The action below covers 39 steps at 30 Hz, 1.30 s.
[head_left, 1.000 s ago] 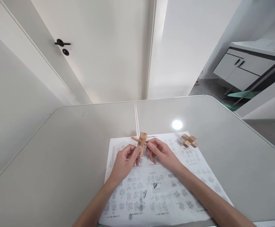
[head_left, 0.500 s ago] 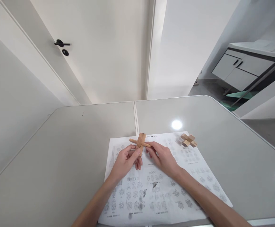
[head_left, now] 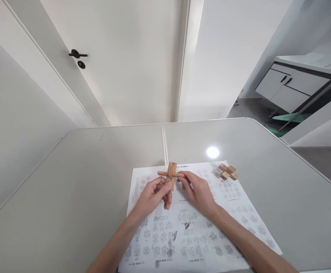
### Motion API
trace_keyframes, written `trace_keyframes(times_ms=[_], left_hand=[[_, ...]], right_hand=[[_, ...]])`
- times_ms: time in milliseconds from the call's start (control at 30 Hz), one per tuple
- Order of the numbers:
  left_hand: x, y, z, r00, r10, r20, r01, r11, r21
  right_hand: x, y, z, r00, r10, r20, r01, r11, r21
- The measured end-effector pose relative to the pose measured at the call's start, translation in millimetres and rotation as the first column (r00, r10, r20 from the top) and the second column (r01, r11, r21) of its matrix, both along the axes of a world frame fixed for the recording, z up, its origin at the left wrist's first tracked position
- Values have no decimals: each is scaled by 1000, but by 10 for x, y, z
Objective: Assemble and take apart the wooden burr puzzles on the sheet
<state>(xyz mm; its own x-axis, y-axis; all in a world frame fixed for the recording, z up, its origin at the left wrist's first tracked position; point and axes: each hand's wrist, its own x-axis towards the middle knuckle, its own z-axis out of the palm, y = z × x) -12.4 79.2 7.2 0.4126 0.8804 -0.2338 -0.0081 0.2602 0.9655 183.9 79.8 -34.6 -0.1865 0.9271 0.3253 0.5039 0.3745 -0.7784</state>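
Above the printed paper sheet (head_left: 188,220), my left hand (head_left: 155,193) pinches the lower end of a flat wooden piece (head_left: 172,167) between thumb and fingers. A thin wooden stick (head_left: 162,173) crosses that piece, making a cross shape. The fingers of my right hand (head_left: 198,189) close on the stick's right end. Several joined wooden blocks (head_left: 228,171) lie at the sheet's upper right corner, apart from both hands.
The sheet lies on a grey table (head_left: 82,197) with a seam down its middle. Beyond its far edge stands a white door (head_left: 134,68) with a black handle (head_left: 78,54). A white cabinet (head_left: 290,85) is at the far right.
The held wooden cross has turned slightly, so the flat piece now stands more upright and the stick lies more level. The view has shifted a little.
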Motion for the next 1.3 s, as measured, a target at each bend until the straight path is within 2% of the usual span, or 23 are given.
trace_keyframes(times_ms=[433, 600, 733, 900, 1000, 1133, 1300], left_hand=[[11, -7, -79, 1000, -26, 12, 25, 1000, 17], [29, -19, -101, 1000, 21, -8, -21, 998, 58], [44, -21, -94, 998, 45, -35, -41, 993, 111], [56, -45, -127, 995, 37, -88, -24, 989, 144], [66, -75, -145, 987, 34, -160, -4, 983, 183], [75, -95, -140, 975, 34, -218, 16, 974, 225], [58, -80, -125, 978, 72, -196, -19, 964, 264]], right_hand=[[62, 93, 18, 999, 11, -49, -14, 998, -54], [64, 131, 59, 978, 23, -208, -60, 983, -173], [83, 148, 104, 890, 27, -456, -189, 931, -314], [116, 146, 158, 748, 63, -661, -446, 785, -431], [108, 139, 152, 687, 54, -725, -525, 726, -444], [94, 136, 149, 666, 13, -746, -526, 717, -457], [122, 152, 182, 694, -52, -719, -458, 738, -496]])
